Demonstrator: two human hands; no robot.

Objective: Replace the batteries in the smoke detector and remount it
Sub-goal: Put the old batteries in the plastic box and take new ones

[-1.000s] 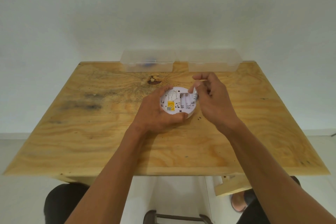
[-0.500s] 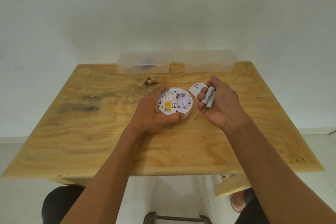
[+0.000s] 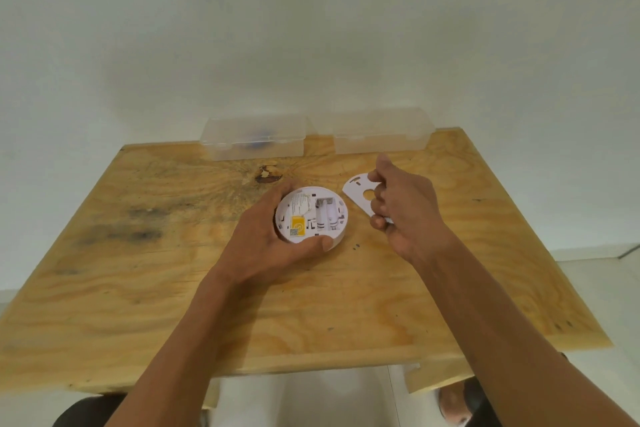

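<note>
Smoke detector (image 3: 311, 215): round, white, lying back-side up on the wooden table (image 3: 173, 288), a little past the middle. Open back shows moulded ribs, small printed text at upper left, a yellow label (image 3: 298, 226) with a code square near the lower left edge. Battery bay (image 3: 327, 215) right of centre, with white channels and a metal contact at the far end; whether any cell sits inside, cannot tell.

Left hand (image 3: 266, 246) cupped around the detector's left and near sides, thumb tip pressed to the near rim, fingers curled along the far left edge.

Right hand (image 3: 405, 211) just right of the detector, not touching it, fingers curled closed into a loose fist. A sliver of white at the lowest knuckles; too little visible to name what is gripped.

White mounting plate (image 3: 356, 192) flat on the table between detector and right hand, partly under the fingers, with a round hole near its middle and small slots by the far edge.

Two clear plastic boxes along the far edge of the table: left box (image 3: 254, 139) with something dark and blurred inside, right box (image 3: 381, 132) showing no clear contents. Dark knot (image 3: 268, 174) in the wood just beyond the detector.
</note>
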